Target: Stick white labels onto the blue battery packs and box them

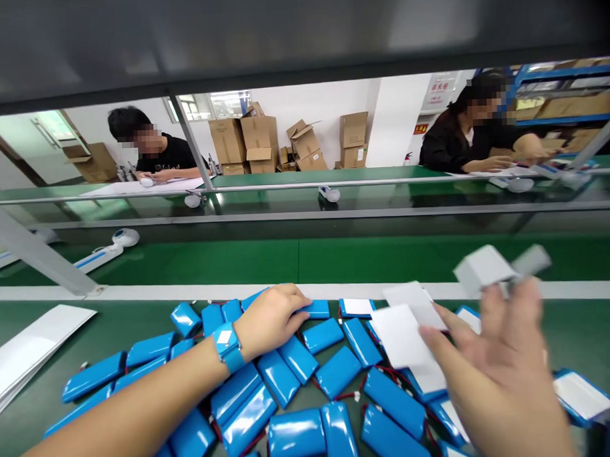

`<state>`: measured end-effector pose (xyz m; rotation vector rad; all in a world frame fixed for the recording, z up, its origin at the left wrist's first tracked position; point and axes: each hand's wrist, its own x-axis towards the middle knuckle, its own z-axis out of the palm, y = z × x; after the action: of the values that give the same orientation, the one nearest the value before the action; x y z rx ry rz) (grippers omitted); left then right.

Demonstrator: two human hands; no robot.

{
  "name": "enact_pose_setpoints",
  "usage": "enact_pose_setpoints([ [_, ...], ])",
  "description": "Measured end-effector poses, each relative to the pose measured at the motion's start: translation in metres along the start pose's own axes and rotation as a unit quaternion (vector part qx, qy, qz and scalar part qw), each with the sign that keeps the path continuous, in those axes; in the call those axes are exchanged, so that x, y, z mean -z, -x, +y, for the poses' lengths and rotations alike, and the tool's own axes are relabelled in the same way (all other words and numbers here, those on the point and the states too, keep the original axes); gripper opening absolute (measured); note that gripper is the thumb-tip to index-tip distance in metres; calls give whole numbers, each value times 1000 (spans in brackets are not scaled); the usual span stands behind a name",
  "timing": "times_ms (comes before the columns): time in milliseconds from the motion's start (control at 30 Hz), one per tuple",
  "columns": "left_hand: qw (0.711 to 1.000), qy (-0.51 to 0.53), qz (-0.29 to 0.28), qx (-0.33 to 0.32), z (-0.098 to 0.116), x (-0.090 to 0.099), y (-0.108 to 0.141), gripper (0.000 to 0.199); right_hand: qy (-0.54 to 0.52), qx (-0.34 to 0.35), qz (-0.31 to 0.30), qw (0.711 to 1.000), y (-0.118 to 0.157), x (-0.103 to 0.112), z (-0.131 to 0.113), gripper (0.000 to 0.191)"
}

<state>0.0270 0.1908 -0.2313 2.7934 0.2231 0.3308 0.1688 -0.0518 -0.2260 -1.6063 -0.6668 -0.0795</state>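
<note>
Many blue battery packs [297, 435] with thin red and black wires lie over the green bench. My left hand [275, 316], with a blue band on its wrist, rests on the far packs; its fingertips touch a blue pack [318, 309], its fingers bent together. My right hand [494, 355], partly blurred, has thumb and index finger on several white rectangular pieces [401, 332]. Near its other fingertips is a blurred white block-like piece [484, 269]. Some packs carry a white patch, such as the pack [584, 395] at the right.
A stack of white sheets [34, 351] lies at the left. Behind the bench runs a green conveyor [236, 257], with a metal post [40, 244] at the left. Two people work across the line, near cardboard boxes [259, 140]. A grey shelf hangs overhead.
</note>
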Motion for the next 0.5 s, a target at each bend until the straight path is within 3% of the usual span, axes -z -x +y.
enact_pose_setpoints([
  [67,999,32,12,-12,-3,-6,3,23,-87,-72,-17,993,-14,-34,-3,108],
  [233,991,80,107,28,-9,-4,9,21,-74,-60,-84,992,-19,-110,2,98],
  [367,976,93,176,83,-17,-2,8,20,-31,-49,-84,995,-10,-130,2,95],
  [500,980,89,159,82,-16,-7,8,22,40,-16,-75,996,-3,-129,7,93],
])
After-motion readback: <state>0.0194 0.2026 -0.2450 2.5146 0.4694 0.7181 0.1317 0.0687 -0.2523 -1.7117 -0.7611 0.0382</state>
